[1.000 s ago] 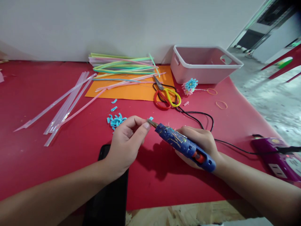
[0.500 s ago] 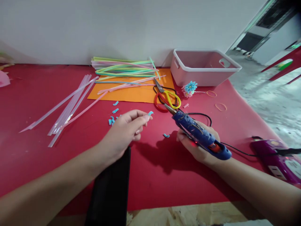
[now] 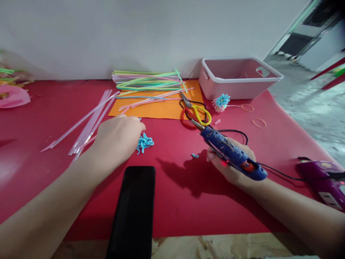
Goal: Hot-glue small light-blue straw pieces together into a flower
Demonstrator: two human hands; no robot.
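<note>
My right hand [image 3: 229, 162] is wrapped round a blue glue gun [image 3: 229, 151], its metal tip pointing up and left near the scissors [image 3: 201, 115]. My left hand [image 3: 121, 133] is back-up over the red table, beside a small pile of light blue pieces [image 3: 145, 141]. Its fingertips are mostly hidden beneath it, and whether they hold anything cannot be made out. A single curved blue piece [image 3: 194, 155] lies left of my right hand. Behind the scissors' handles sits a blue and pink flower [image 3: 221, 102] with a twisted stem.
A pink basket [image 3: 234, 86] stands at the back right. Colourful strips [image 3: 151, 81] lie on orange paper [image 3: 161, 112]; clear pinkish strips [image 3: 91, 118] lie at left. A black phone [image 3: 134, 208] is near the front edge, a purple power strip [image 3: 320, 180] at right, with black cable.
My left hand has moved left, away from the glue gun, and turned palm down; the blue piece it pinched is out of sight. The blue pile and phone show more. My right hand still holds the gun.
</note>
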